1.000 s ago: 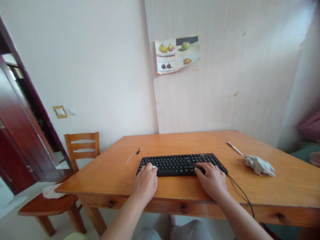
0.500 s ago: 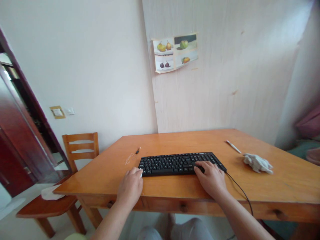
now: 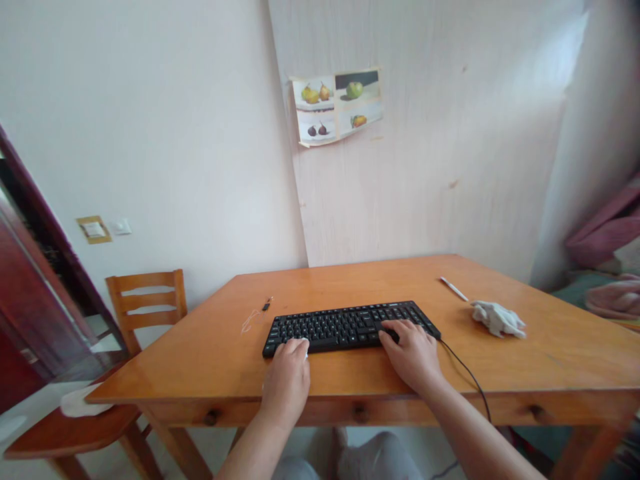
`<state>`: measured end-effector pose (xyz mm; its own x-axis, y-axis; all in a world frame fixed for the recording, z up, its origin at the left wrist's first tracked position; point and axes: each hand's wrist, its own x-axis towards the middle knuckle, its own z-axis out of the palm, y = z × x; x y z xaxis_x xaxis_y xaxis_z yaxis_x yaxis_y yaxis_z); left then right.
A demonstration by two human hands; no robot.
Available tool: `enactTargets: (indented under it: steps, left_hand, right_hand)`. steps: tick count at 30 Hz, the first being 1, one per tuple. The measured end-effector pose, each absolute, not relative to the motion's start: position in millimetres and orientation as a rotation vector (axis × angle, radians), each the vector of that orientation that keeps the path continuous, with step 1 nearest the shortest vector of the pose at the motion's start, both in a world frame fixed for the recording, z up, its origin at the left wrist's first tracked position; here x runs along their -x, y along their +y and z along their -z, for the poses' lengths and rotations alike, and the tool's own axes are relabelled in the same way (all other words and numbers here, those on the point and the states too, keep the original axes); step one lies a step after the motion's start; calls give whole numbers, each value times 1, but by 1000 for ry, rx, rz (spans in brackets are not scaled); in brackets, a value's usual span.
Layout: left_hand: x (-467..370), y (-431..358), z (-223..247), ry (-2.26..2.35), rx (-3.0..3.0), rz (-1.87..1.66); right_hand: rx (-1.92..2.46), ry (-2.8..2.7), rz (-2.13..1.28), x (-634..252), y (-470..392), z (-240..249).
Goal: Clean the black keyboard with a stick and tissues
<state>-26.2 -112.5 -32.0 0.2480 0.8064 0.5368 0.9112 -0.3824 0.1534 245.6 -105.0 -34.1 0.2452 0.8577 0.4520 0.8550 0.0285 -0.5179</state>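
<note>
A black keyboard [image 3: 330, 328] lies at a slight slant near the front of the wooden table [image 3: 345, 370]. At its front left edge, my left hand [image 3: 289, 373] is closed, its fingertips over the lowest keys. A bit of something white and soft, like a tissue [image 3: 306, 348], peeks out at those fingers; most of it is hidden. My right hand [image 3: 414, 350] rests on the keyboard's right part, with fingers bent over the keys around the arrow and number blocks and the thumb near the front edge.
A crumpled grey-white cloth [image 3: 497, 319] and a white pen-like stick [image 3: 454, 289] lie to the right. Behind the keyboard's left end are a small black object [image 3: 266, 306] and a thin pale string [image 3: 247, 323]. The keyboard's cable [image 3: 470, 373] drops over the front edge. A wooden chair [image 3: 147, 300] stands left.
My left hand has slid rightward along the keyboard's front edge, from its left corner onto the lower keys. The right hand stays on the keyboard. The view has turned slightly right.
</note>
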Motion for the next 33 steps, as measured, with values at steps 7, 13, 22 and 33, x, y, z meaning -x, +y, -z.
enactTargets:
  steps: [7, 13, 22, 33]
  left_hand:
    - [-11, -113, 27, -1538, 2460, 819]
    - [-37, -110, 26, -1504, 2519, 774]
    - [-52, -108, 22, -1482, 2565, 749]
    - [-68, -104, 25, -1408, 2608, 775]
  right_hand:
    - [1796, -1528, -35, -246, -103, 35]
    - [1700, -1420, -112, -251, -99, 40]
    - [1549, -1282, -202, -257, -90, 52]
    - [1449, -1208, -279, -257, -87, 54]
